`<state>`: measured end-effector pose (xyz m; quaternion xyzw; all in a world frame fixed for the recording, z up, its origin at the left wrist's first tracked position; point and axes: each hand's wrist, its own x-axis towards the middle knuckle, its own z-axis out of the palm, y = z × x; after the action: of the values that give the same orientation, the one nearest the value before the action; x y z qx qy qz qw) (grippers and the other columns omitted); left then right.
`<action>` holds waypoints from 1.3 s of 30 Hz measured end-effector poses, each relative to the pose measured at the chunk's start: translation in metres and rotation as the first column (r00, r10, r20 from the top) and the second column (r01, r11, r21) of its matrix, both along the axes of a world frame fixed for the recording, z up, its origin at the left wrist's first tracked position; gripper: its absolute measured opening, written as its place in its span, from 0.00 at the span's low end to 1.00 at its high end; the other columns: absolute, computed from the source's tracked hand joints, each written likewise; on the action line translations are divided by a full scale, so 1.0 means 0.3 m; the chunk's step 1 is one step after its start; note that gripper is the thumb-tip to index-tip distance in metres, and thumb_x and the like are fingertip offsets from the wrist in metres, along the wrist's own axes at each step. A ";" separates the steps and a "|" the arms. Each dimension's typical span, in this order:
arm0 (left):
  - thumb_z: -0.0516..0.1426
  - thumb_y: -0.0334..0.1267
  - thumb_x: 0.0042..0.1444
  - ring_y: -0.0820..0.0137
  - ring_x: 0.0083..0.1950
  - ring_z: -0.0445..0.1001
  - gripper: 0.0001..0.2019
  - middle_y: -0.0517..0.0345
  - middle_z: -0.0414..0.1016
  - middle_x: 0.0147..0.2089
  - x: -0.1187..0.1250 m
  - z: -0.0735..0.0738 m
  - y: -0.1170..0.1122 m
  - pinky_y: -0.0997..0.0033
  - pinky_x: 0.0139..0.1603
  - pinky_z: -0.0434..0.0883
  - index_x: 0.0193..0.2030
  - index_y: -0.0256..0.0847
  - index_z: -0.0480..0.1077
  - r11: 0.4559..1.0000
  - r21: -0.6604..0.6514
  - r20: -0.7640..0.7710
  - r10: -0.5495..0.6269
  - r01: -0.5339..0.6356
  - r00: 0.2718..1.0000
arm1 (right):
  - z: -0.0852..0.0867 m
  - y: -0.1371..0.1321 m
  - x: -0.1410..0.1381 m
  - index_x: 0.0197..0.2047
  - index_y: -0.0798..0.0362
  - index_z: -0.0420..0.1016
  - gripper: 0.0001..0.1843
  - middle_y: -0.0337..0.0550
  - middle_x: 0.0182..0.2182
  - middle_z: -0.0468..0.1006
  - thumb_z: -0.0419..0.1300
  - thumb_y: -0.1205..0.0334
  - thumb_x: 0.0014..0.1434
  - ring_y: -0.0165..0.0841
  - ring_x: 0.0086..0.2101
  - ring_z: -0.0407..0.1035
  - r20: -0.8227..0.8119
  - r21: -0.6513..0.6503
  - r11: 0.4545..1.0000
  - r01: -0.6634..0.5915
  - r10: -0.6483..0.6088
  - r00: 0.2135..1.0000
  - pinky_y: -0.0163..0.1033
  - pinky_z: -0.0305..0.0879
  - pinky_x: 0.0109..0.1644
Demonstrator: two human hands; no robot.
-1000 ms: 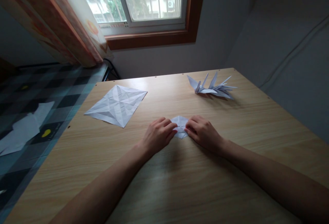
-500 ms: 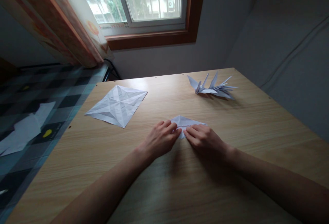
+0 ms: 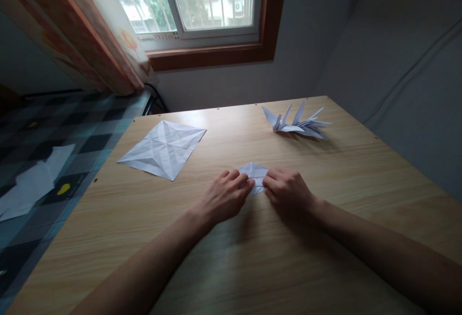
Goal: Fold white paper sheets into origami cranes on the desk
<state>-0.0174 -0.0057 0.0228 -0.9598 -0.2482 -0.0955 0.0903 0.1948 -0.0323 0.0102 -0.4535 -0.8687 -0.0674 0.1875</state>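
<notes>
A small folded sheet of white paper lies on the wooden table, mostly covered at both sides by my hands. My left hand presses on its left side, thumb and fingers closed at the edge. On the right side, my right hand has its fingers curled and closed over the paper's edge. Crease lines run across the part that shows between the hands. Farther left rests an opened square sheet with many creases. Several folded paper cranes sit bunched together at the back right.
The wooden table fills the foreground. To its left is a surface with a checkered cloth, where white paper pieces lie. A window and a curtain are behind.
My right hand has slid right along the folded paper, so more of its middle shows. The left hand stays almost in place.
</notes>
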 end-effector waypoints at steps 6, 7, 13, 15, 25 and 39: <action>0.52 0.33 0.62 0.62 0.43 0.68 0.13 0.51 0.74 0.44 0.001 0.004 0.001 0.61 0.42 0.63 0.52 0.39 0.68 1.000 -0.009 -0.008 0.009 -0.009 1.000 | -0.028 0.067 0.001 0.49 0.57 0.73 0.14 0.48 0.40 0.78 0.55 0.67 0.61 0.37 0.36 0.71 -0.356 -0.150 0.982 0.117 -0.164 0.920 0.40 0.65 0.42; 0.52 0.33 0.61 0.62 0.45 0.68 0.13 0.51 0.74 0.48 0.000 0.004 0.003 0.61 0.43 0.64 0.52 0.39 0.69 1.000 -0.010 -0.001 0.004 -0.004 1.000 | -0.032 0.078 0.002 0.52 0.58 0.72 0.16 0.50 0.42 0.77 0.56 0.66 0.61 0.39 0.39 0.71 -0.373 -0.162 0.980 0.112 -0.166 0.913 0.41 0.66 0.45; 0.52 0.32 0.60 0.63 0.50 0.69 0.16 0.53 0.73 0.58 -0.010 -0.013 0.016 0.61 0.48 0.64 0.55 0.38 0.68 0.997 -0.051 0.021 -0.057 0.058 0.998 | -0.045 0.106 0.006 0.53 0.59 0.74 0.18 0.54 0.46 0.75 0.57 0.63 0.62 0.45 0.47 0.66 -0.294 -0.232 0.969 0.088 -0.156 0.943 0.50 0.64 0.54; 0.52 0.31 0.60 0.63 0.51 0.69 0.17 0.54 0.73 0.59 -0.012 -0.017 0.018 0.61 0.49 0.65 0.56 0.38 0.68 0.996 -0.062 0.027 -0.061 0.063 0.998 | -0.043 0.105 0.005 0.51 0.58 0.76 0.15 0.54 0.46 0.75 0.56 0.63 0.63 0.44 0.47 0.65 -0.287 -0.248 0.966 0.074 -0.146 0.947 0.50 0.63 0.54; 0.52 0.32 0.62 0.64 0.52 0.69 0.16 0.52 0.72 0.59 -0.010 -0.012 0.016 0.62 0.52 0.64 0.55 0.40 0.68 0.995 -0.069 0.030 -0.069 0.071 0.997 | -0.039 0.107 0.017 0.45 0.53 0.79 0.11 0.47 0.42 0.79 0.59 0.69 0.60 0.41 0.44 0.68 -0.448 -0.270 0.963 -0.011 -0.115 0.887 0.47 0.65 0.51; 0.54 0.33 0.59 0.58 0.62 0.64 0.16 0.51 0.69 0.62 -0.016 -0.015 0.012 0.54 0.59 0.60 0.54 0.44 0.71 0.999 -0.032 0.069 -0.041 0.043 0.997 | -0.058 0.097 0.023 0.36 0.51 0.80 0.12 0.44 0.37 0.82 0.58 0.75 0.56 0.39 0.39 0.71 -0.428 -0.136 0.988 -0.079 0.014 0.904 0.47 0.65 0.49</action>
<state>-0.0222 -0.0020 0.0183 -0.9624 -0.2324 -0.1257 0.0636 0.2017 -0.0033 -0.0072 -0.4492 -0.8201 0.1031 0.3392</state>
